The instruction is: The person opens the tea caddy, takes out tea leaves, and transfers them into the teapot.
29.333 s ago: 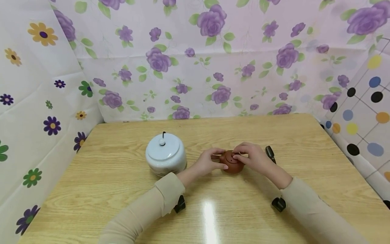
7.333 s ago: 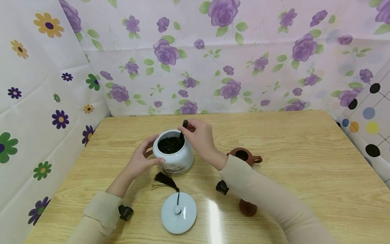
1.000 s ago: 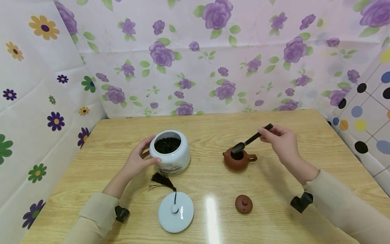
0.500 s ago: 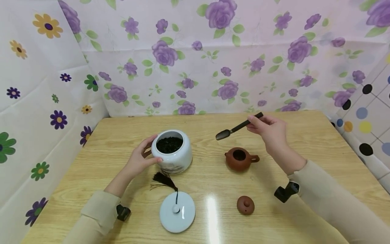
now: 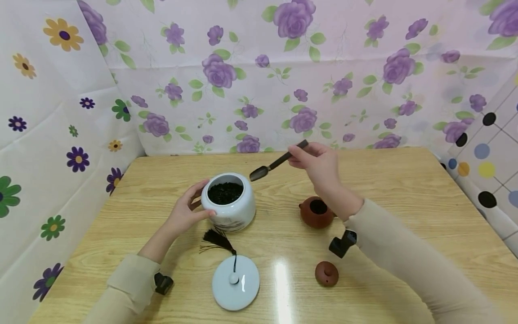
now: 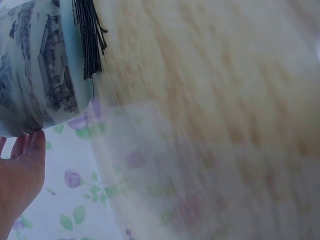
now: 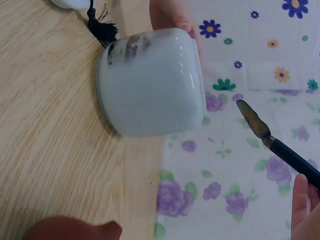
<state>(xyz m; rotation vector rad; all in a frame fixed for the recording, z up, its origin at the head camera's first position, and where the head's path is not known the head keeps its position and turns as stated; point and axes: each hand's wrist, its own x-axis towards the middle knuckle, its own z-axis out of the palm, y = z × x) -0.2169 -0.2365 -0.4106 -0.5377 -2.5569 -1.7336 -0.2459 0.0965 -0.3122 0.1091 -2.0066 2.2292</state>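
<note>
A white porcelain jar (image 5: 238, 218), filled partway with dark tea leaves (image 5: 224, 193), stands left of centre with its mouth uncovered. My left hand (image 5: 182, 216) grips its left side, thumb in front and fingers behind; the left wrist view shows fingertips against the painted wall (image 6: 37, 65). Between thumb and fingers, my right hand (image 5: 321, 168) pinches a small black tea scoop (image 5: 280, 160). The scoop's bowl (image 7: 254, 120) hangs just right of the jar's rim, slightly above it. A brown clay teapot (image 5: 313, 220) sits lidless below my right wrist, its handle mostly hidden.
The jar's round lid (image 5: 232, 292) lies near the front, its black tassel (image 5: 218, 238) stretching toward the jar's base. The small teapot lid (image 5: 327, 274) rests in front of the teapot. Floral cloth (image 5: 251, 112) closes off the table's back edge.
The scoop was tipped over the teapot's mouth a second ago; my right hand has since lifted it and carried it left to the jar. My left hand keeps its hold.
</note>
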